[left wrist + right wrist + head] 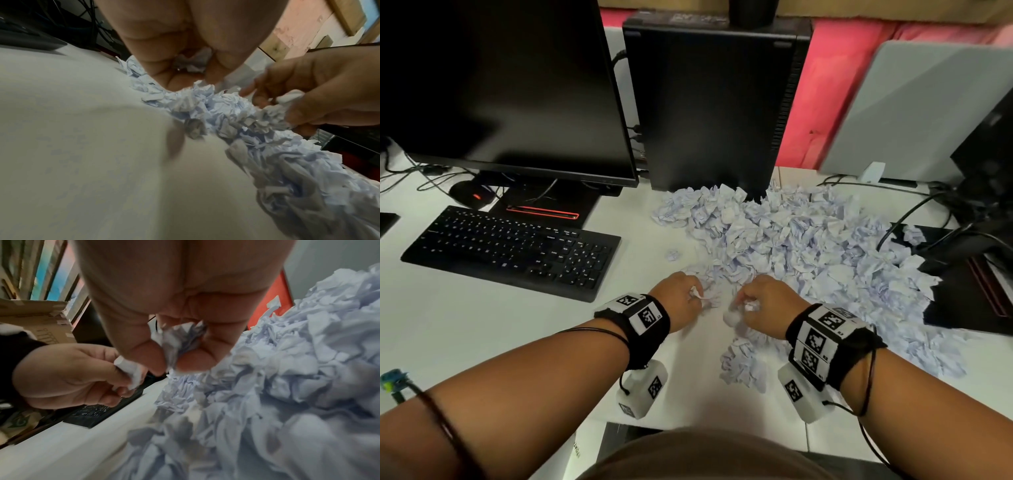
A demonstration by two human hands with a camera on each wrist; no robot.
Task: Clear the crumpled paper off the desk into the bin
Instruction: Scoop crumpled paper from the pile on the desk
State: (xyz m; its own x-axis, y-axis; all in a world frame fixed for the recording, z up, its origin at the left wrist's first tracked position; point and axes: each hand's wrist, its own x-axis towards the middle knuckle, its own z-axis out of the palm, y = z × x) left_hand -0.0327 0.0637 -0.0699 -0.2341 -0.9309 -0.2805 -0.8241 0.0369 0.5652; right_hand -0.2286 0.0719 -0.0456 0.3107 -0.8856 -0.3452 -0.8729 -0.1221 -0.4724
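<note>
While the paper heap (808, 246) spreads toward the desk's (482, 335) right edge, both hands work its near fringe; the left hand (678, 301) clenches one crumpled wad (191, 64). The right hand (767, 305) clenches another wad (180, 339).

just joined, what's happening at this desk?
A person is clearing crumpled paper off a white desk. The left hand grips a paper wad, and the right hand grips another. Both sit at the near edge of a big paper pile spread between the keyboard and computer tower. No bin is in view.
</note>
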